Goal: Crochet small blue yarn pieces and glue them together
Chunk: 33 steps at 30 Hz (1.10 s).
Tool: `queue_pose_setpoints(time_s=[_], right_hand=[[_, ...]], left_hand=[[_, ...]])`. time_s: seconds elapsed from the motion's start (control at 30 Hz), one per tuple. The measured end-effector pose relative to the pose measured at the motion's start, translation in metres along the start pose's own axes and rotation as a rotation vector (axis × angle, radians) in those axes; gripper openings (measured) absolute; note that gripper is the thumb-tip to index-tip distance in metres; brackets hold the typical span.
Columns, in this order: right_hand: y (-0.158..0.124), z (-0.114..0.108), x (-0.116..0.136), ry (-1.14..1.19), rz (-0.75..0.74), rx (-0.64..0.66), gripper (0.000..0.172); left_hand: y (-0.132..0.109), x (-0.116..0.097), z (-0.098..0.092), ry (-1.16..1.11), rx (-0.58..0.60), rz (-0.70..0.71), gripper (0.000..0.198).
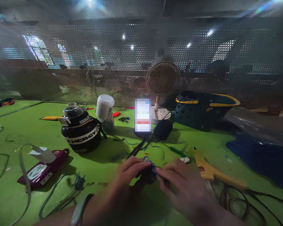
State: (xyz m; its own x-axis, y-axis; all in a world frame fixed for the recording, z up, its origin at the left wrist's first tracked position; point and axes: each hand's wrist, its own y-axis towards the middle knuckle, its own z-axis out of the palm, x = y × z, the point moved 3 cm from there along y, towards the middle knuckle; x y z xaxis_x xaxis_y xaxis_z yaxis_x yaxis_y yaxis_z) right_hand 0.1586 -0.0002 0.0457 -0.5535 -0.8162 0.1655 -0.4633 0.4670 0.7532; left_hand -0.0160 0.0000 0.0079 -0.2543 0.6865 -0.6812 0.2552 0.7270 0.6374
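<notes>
Low in the middle of the head view is a small dark blue-purple yarn piece (151, 176) with a lighter yarn loop at its top. My left hand (127, 175) is closed around its left side, thumb side hidden. From the right, my right hand (181, 182) pinches its edge with bent fingers, slightly blurred. I cannot make out whether a slim tool is also in that hand. Behind the hands lie loose light-blue yarn ends (160, 149) and a green-handled tool (178, 151). Beyond them sits a dark rounded bundle (163, 129), perhaps yarn.
A lit phone (142, 116) stands ahead, in front of a small fan (162, 80). To the left are a black jug (81, 133), a white-topped jar (105, 106) and a purple power strip (47, 169). A yellow glue gun (217, 174) and dark basket (200, 113) are right.
</notes>
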Motion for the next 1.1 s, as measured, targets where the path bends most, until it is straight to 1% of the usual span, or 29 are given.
queue_pose_setpoints(time_s=[0.13,0.2,0.33,0.43,0.63,0.7,0.83,0.9,0.97,1.1], right_hand=[[0.003,0.002,0.001,0.002,-0.01,-0.013,0.019],[0.003,0.003,0.001,0.02,-0.004,-0.002,0.019],[0.002,0.007,-0.001,0.047,0.023,0.078,0.022],[0.002,0.007,-0.002,0.055,0.016,0.15,0.023],[0.005,0.002,0.0,0.084,0.034,0.267,0.016],[0.006,0.002,0.002,0.077,0.012,0.3,0.015],[0.01,0.005,0.001,0.081,-0.041,0.348,0.017],[0.012,0.006,-0.003,0.129,-0.006,0.376,0.018],[0.013,0.006,-0.008,0.225,0.075,0.392,0.02],[0.012,0.004,-0.018,0.451,0.323,0.338,0.025]], left_hand=[[0.0,0.004,-0.003,-0.003,0.074,-0.017,0.052],[-0.001,0.005,-0.004,-0.01,0.09,-0.019,0.05],[-0.004,0.005,-0.003,0.031,0.119,0.054,0.046],[-0.006,0.005,0.0,0.1,0.142,0.077,0.046],[-0.001,-0.001,0.002,0.17,0.18,0.115,0.038],[0.001,-0.004,0.004,0.195,0.201,0.114,0.033],[0.003,-0.005,0.008,0.222,0.247,0.051,0.026],[0.003,-0.004,0.009,0.202,0.266,0.005,0.024],[0.003,-0.003,0.01,0.134,0.287,-0.032,0.027],[0.004,-0.004,0.008,0.009,0.255,-0.061,0.038]])
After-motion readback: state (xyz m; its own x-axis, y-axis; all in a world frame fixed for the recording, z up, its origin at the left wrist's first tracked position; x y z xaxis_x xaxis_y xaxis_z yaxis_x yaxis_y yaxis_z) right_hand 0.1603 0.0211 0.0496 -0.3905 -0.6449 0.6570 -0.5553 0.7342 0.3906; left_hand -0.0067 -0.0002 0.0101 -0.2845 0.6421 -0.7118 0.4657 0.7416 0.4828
